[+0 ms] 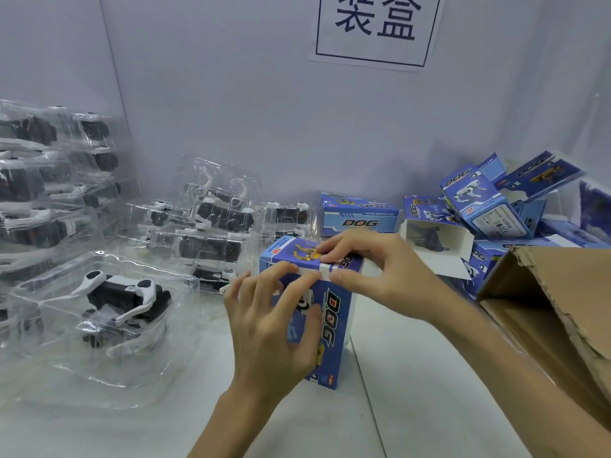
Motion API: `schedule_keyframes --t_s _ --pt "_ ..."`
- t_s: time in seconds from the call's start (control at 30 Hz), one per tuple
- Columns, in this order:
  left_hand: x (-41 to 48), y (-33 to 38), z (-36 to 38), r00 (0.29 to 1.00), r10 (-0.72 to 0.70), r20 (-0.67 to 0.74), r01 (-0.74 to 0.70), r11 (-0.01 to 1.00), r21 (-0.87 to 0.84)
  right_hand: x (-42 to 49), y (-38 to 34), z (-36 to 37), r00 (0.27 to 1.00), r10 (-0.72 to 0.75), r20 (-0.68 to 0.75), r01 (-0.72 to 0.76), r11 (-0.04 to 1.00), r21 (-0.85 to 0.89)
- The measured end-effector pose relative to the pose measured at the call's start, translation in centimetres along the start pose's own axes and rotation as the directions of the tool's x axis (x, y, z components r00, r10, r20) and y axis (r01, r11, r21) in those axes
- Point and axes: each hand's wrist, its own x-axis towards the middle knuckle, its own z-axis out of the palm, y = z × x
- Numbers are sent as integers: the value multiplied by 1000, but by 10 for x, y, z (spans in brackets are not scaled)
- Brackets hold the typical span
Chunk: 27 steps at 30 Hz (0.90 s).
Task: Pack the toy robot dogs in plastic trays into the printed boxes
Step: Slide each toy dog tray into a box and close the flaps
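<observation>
Hands met over a blue printed box (334,312) that stood upright on a white table (413,375), near the centre of the scene. The left hand (267,325) lay flat against the near face of the box, its fingers spread and mostly straight, with the fingertips pressed up at the top edge. The right hand (380,269) came in from the right with bent fingers and pinched that same top edge, thumb on the near face and forefingers on the closed lid. Between the two hands, a short strip of clear tape (325,271) was folded over the edge, from lid to face. To the near left, a clear plastic tray (49,325) lay on the table and held a black-and-white toy robot dog (132,299). Farther back and to the left, a tall stack of filled trays (49,180) stood against the wall, and a looser heap of trays (211,219) sat just behind the box. A closed blue box (357,216) lay on its side at the far centre. At the far right was a jumbled pile of blue boxes (479,206), one of them open with its white inside (436,239) showing. A brown cardboard carton (562,309) stood open at the right edge. A white sign with dark characters (373,28) hung on the far wall.
</observation>
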Motion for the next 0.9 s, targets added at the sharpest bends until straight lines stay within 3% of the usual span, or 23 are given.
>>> schedule_keyframes --t_s 0.23,0.43,0.63,0.9 --pt "9 14 5 997 -73 31 79 960 -268 -5 8 17 980 -114 -165 109 993 -42" --pt "10 1 2 999 -46 20 50 942 -331 -22 16 24 976 -188 -111 167 970 -179" --pt "19 -18 -5 997 -1 83 27 951 -309 -25 21 30 966 -190 -175 159 971 -178" --pt "27 -17 -5 999 -26 39 36 953 -302 -27 21 33 966 -185 -180 152 971 -182"
